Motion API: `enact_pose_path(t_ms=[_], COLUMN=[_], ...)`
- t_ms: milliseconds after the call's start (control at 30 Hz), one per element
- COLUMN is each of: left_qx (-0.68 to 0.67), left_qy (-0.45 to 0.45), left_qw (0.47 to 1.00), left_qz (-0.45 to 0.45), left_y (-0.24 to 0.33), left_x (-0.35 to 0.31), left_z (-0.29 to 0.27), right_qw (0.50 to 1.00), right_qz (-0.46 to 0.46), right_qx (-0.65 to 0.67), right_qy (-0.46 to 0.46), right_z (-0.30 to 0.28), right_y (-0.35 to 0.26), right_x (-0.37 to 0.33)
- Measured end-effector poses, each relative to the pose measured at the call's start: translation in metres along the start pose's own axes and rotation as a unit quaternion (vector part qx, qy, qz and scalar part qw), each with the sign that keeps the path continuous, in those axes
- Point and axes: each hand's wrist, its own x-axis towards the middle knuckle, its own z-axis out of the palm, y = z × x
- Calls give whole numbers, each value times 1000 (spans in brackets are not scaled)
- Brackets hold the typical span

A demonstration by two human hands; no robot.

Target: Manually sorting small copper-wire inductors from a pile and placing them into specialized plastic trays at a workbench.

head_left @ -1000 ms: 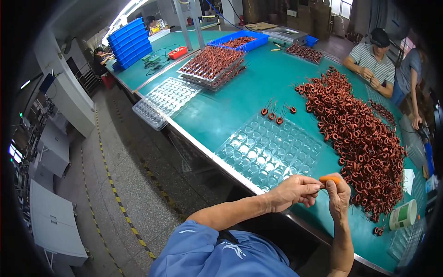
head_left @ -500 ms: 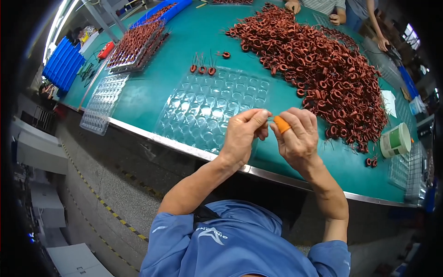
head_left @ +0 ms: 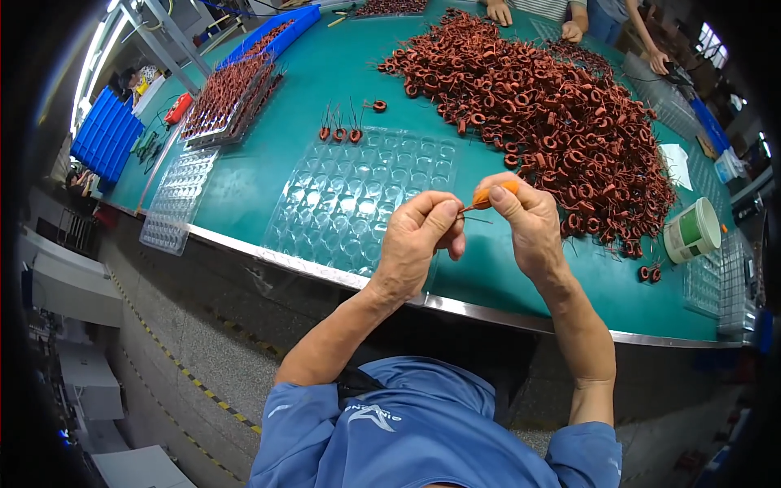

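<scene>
Over the near edge of the green table, my left hand (head_left: 413, 244) is closed in a pinch on a small ring coil, mostly hidden by the fingers. Thin dark wire leads (head_left: 477, 219) stick out of it to the right. My right hand (head_left: 533, 226) wears an orange finger cot (head_left: 493, 195) on the index finger. Its thumb and index finger pinch a lead close to my left fingertips. Beyond and left of my hands lies a clear tray (head_left: 358, 199) with round pockets. Red ring coils (head_left: 338, 135) stand with leads upward at its far left corner.
A big heap of red coils (head_left: 553, 122) covers the right of the table. Filled stacked trays (head_left: 224, 102), another clear tray (head_left: 175, 199) and blue bins (head_left: 106, 134) are at left. A white-green bucket (head_left: 693, 231) stands at right. Another person's hands (head_left: 573, 31) are across the table.
My right hand has turned, its thumb now pressing against the orange-covered finger. A lead shows more plainly between my hands. The whole view has shifted slightly.
</scene>
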Motion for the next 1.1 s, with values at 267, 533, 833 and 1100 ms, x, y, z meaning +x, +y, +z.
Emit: enact_pose_path(t_ms=[267, 533, 833, 1100], left_qx=[-1, 106, 351, 347], left_qy=[33, -40, 22, 5], left_qw=[999, 992, 923, 924], left_qz=[18, 60, 154, 163], left_y=[6, -1, -6, 0], left_x=[-1, -4, -17, -17], left_z=[-19, -22, -11, -10], right_qw=[991, 982, 875, 980], right_qz=[109, 136, -302, -57], right_qx=[-35, -18, -379, -185], right_qy=[-64, -129, 14, -54], right_z=[1, 11, 26, 13], right_y=[6, 25, 13, -1], right_x=[-1, -4, -23, -12])
